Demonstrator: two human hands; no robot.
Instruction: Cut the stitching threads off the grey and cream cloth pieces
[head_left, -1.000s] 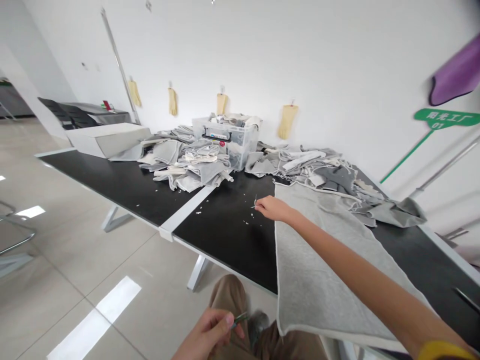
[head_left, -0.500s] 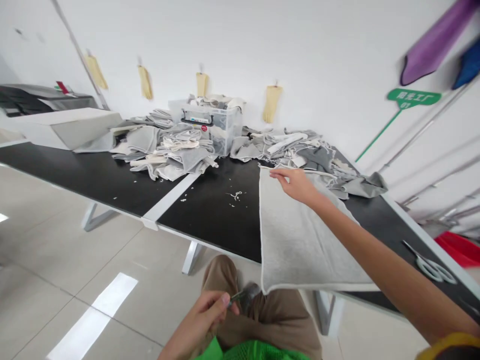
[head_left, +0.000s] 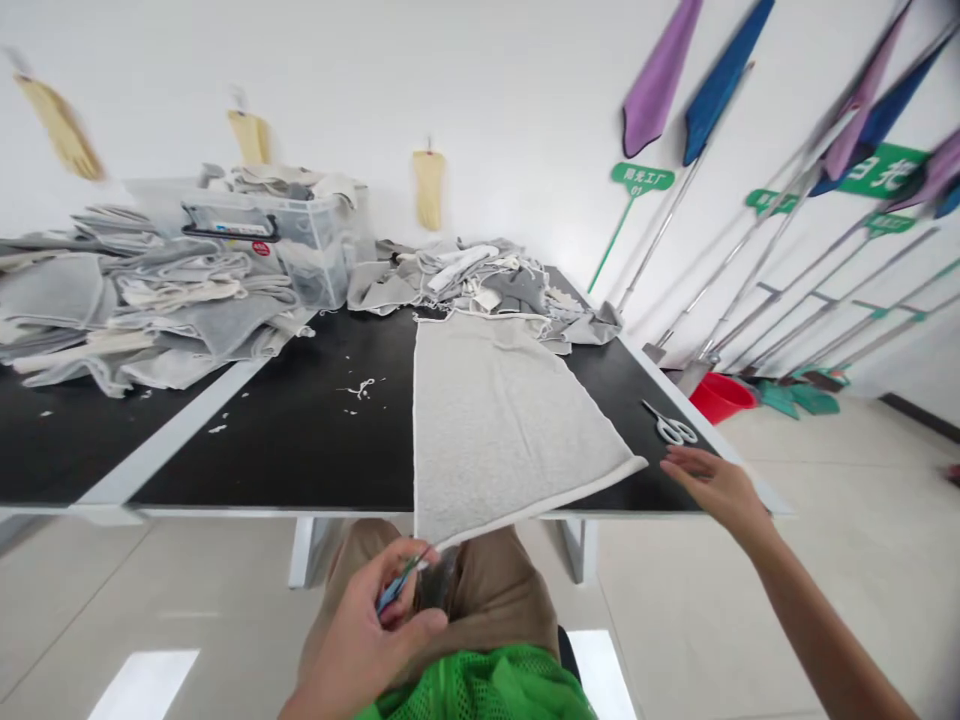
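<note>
A light grey cloth (head_left: 502, 420) with white edging lies spread on the black table, its near left corner hanging past the front edge. My left hand (head_left: 367, 620) is closed around small blue thread snips (head_left: 396, 590), right by that hanging corner. Whether the fingers also touch the cloth, I cannot tell. Over the table's right front part, my right hand (head_left: 716, 490) is open and holds nothing, just beyond the cloth's near right corner. White-handled scissors (head_left: 673, 428) lie on the table close in front of its fingers.
Grey cloths are heaped at the left (head_left: 150, 310) and behind the spread cloth (head_left: 480, 275). A clear plastic box (head_left: 315, 245) full of cloths stands between them. Thread scraps (head_left: 362, 388) dot the black table (head_left: 322, 450). Mops and a red bucket (head_left: 724, 397) are on the right.
My view has turned to the right. My right hand has left the cloth's far edge and come to its near right side. My left hand with the snips has risen to the near left corner.
</note>
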